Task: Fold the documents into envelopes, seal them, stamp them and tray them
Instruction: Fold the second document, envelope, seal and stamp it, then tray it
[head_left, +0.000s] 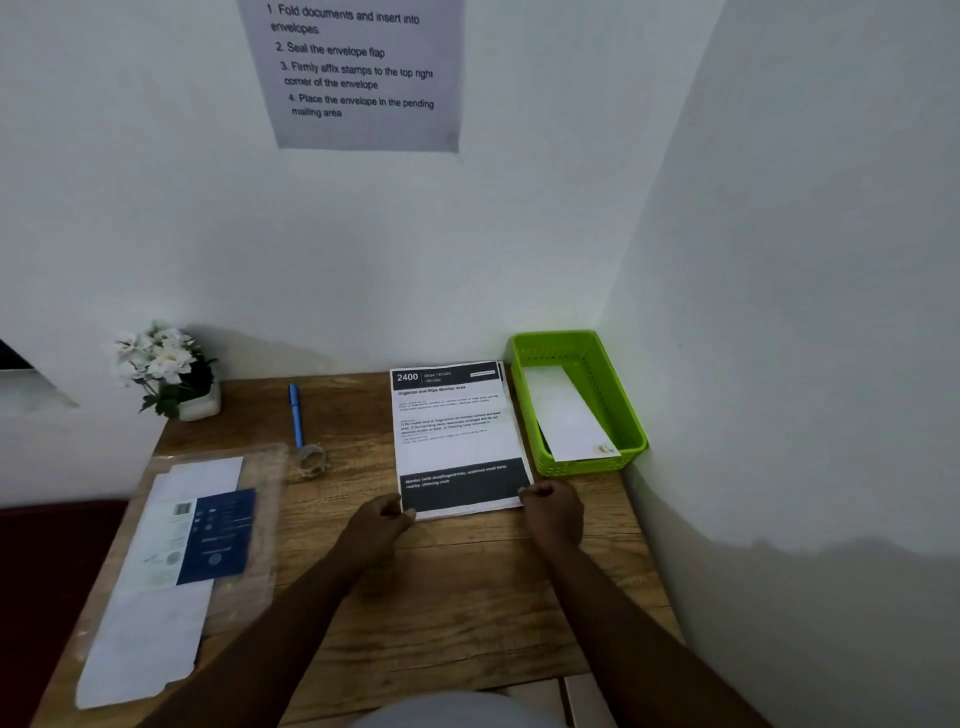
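My left hand and right hand are pinching, fingers curled, the near corners of the documents lying just left of the green tray on the counter

Wood-grain desk, matt brown with streaky darker bands. The documents are plain matt paper, black printed blocks top and bottom. Green tray: moulded plastic, perforated walls, slight sheen, a white paper envelope inside. Clear glossy plastic wrap covers the envelope pack. Blue pen, smooth plastic.
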